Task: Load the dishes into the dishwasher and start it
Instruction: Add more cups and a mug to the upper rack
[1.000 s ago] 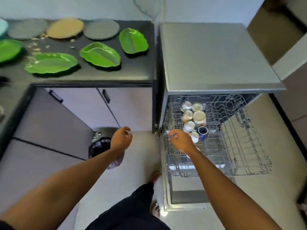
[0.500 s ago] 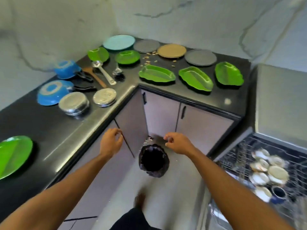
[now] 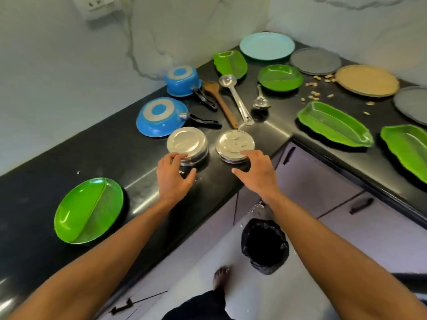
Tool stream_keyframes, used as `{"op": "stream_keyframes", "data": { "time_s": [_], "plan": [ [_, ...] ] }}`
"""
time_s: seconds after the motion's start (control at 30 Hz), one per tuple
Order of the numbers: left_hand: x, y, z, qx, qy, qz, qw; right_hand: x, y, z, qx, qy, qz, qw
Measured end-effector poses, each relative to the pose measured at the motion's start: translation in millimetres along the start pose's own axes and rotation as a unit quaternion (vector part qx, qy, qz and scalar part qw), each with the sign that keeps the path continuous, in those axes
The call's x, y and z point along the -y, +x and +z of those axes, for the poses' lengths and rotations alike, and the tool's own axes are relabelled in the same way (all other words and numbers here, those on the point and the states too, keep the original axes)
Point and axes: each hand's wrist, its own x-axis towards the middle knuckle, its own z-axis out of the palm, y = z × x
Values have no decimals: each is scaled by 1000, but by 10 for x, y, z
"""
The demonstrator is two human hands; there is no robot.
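Two upturned steel bowls stand side by side near the inner corner of the black counter [image 3: 111, 155]. My left hand [image 3: 174, 175] reaches over the counter edge, its fingertips on the near rim of the left steel bowl [image 3: 187, 142] and its thumb spread apart below. My right hand [image 3: 256, 172] has its fingertips on the near rim of the right steel bowl [image 3: 234, 140], thumb out to the left. Neither hand has closed around a bowl. The dishwasher is out of view.
Behind the bowls lie two upturned blue pans [image 3: 159, 116], [image 3: 182, 80], a wooden spatula [image 3: 219, 100], a steel ladle [image 3: 235, 98] and a spoon [image 3: 261, 100]. Green leaf-shaped dishes [image 3: 332, 123], a green plate [image 3: 87, 210] and round plates [image 3: 266, 46] cover the counter. A black-lined bin [image 3: 264, 245] stands on the floor.
My view has swung left from the open dishwasher rack to the counter corner. Both hands have moved forward from mid-air onto the rims of the two steel bowls.
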Motion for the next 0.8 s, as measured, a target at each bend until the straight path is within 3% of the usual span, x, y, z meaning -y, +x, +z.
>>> {"op": "stream_keyframes", "data": {
  "time_s": [0.1,0.27,0.6,0.8],
  "plan": [
    [163,325,-62,28,30,7,999,241,359,155,-26,-55,20,998],
    [248,780,-59,88,48,21,995,397,732,316,51,-94,65,992],
    [131,1159,64,274,117,-33,954,498,952,342,89,-156,102,978],
    [64,1196,106,257,128,-35,957,522,904,278,71,-152,99,981]
  ]
}}
